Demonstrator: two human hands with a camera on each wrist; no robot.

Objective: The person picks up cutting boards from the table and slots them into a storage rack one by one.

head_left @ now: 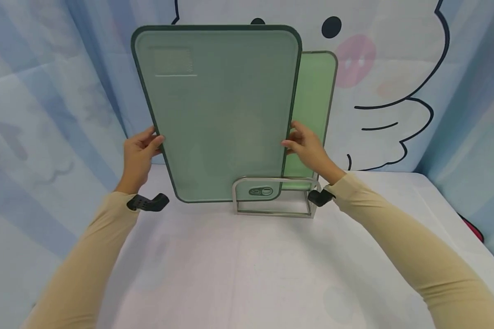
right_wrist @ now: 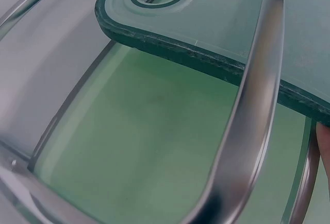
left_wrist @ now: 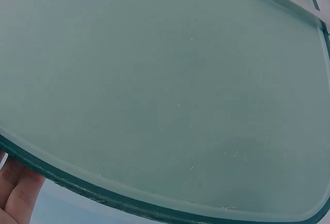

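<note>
Upright between my hands is a grey-green cutting board (head_left: pixel 222 114) with a dark green rim and a hole in its lower right corner. My left hand (head_left: pixel 137 155) pinches its left edge; in the left wrist view, my fingers (left_wrist: pixel 23 195) show at the rim. My right hand (head_left: pixel 308 148) grips the opposite edge. The board's lower right corner is behind the front bar of a metal rack (head_left: pixel 276 179), while its left part reaches out past the rack. Behind it, a light green cutting board (head_left: pixel 313 91) stands in the rack, partly hidden.
The rack stands on a white-covered table (head_left: pixel 238 265), near its back edge. A curtain (head_left: pixel 383 68) with a cartoon print hangs behind, and blue curtains (head_left: pixel 37 114) close in both sides. Something red and black (head_left: pixel 472 228) shows at the right edge.
</note>
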